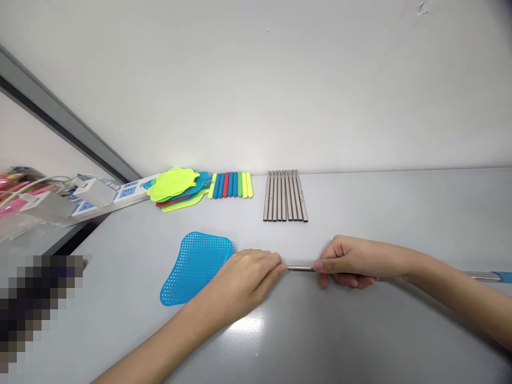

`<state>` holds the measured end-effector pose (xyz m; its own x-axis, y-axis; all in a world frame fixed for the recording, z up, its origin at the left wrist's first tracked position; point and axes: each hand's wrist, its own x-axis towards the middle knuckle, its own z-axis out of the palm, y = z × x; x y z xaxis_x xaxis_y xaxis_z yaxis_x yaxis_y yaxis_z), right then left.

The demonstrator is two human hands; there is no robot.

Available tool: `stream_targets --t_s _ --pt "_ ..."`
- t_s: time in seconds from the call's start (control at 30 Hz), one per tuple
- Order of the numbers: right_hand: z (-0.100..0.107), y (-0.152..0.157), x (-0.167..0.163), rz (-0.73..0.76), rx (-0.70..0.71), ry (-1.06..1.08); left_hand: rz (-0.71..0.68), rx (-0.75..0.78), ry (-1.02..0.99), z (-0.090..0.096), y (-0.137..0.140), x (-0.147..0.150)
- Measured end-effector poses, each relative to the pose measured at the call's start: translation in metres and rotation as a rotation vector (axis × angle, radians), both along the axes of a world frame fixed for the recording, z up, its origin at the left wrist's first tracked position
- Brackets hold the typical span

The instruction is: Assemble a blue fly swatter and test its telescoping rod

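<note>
A blue mesh fly swatter head [196, 266] lies left of my left hand [252, 272], whose fingers are closed around its neck and hide the joint. Between my two hands shows a thin metal rod [301, 268]. My right hand [346, 262] is closed on this rod, thumb on top. Past my right wrist the metal continues toward a blue handle [505, 277] at the right edge, partly covered by my forearm. The swatter stretches sideways, low over the grey table.
Several metal tubes [284, 197] lie in a row at the back. Left of them are several coloured handles [231, 185] and a pile of mesh swatter heads [174, 186]. A power strip [128, 191] with plugged-in white adapters [95, 192] runs along the left edge of the grey table [380, 341].
</note>
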<state>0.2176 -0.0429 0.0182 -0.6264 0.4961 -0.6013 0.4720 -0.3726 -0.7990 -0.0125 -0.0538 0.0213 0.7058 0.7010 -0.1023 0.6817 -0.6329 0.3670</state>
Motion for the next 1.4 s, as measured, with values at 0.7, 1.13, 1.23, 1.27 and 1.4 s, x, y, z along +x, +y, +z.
stream_targets --t_s 0.7,1.13,1.23,1.27,1.4 --pt "-0.009 0.010 0.015 0.081 -0.035 0.105 -0.073 0.070 0.024 0.004 0.023 -0.025" --pt "-0.003 0.023 0.038 0.126 0.173 -0.060 -0.086 0.101 -0.019 -0.004 0.034 -0.031" --pt "0.000 0.028 0.048 0.101 0.212 -0.095 -0.050 0.114 -0.023 -0.007 0.036 -0.033" --pt "0.000 0.030 0.050 0.089 0.209 -0.098 -0.046 0.112 -0.024 -0.008 0.036 -0.033" --pt "-0.003 0.034 0.054 0.066 0.187 -0.097 -0.031 0.111 -0.035 -0.012 0.035 -0.030"
